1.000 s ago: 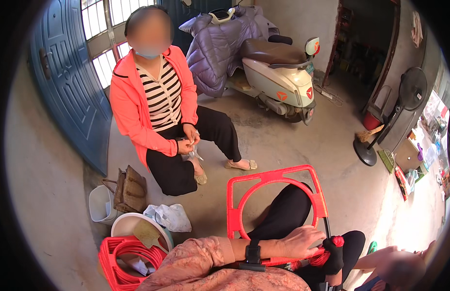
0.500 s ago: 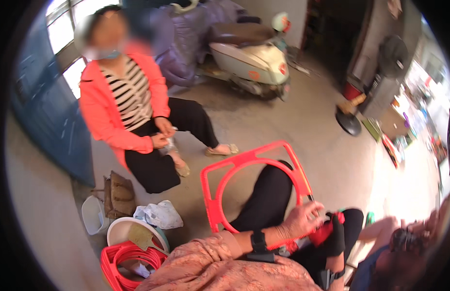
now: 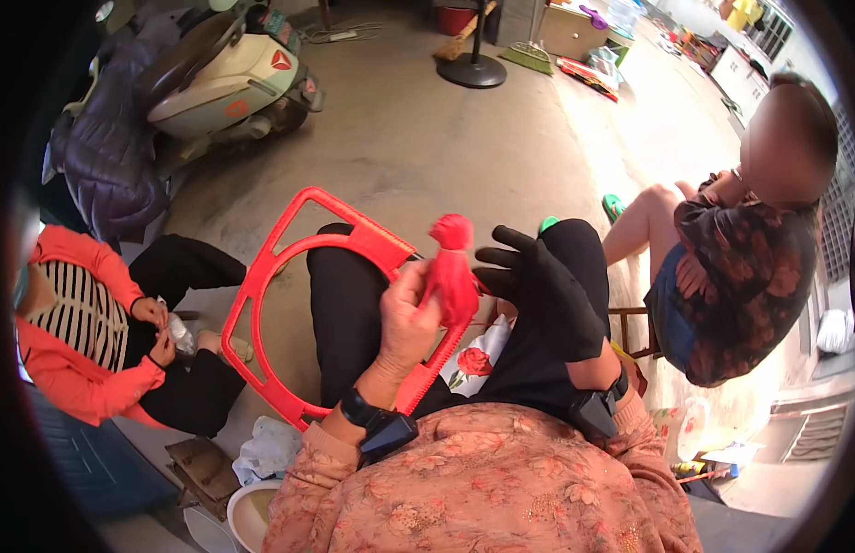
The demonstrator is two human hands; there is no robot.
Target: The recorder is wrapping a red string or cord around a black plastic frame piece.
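Observation:
My left hand (image 3: pixel 407 318) is bare and grips a red glove (image 3: pixel 452 272), holding it up above my lap. My right hand (image 3: pixel 536 286) wears a black glove, fingers spread, right beside the red glove and touching or nearly touching it. A red plastic frame (image 3: pixel 294 253) with a round opening leans across my left knee, under the left hand. Both wrists carry black bands.
A person in an orange jacket (image 3: pixel 82 346) crouches at left, handling something small. Another person (image 3: pixel 741 267) sits close at right. A scooter (image 3: pixel 220 78) with a covered seat stands at the back left, a fan base (image 3: pixel 472 69) farther back. Buckets and rags (image 3: pixel 252 479) lie by my left side.
The view has swung right and down. My left hand has lifted off the frame and now holds the red glove up; the black-gloved right hand has come up beside it.

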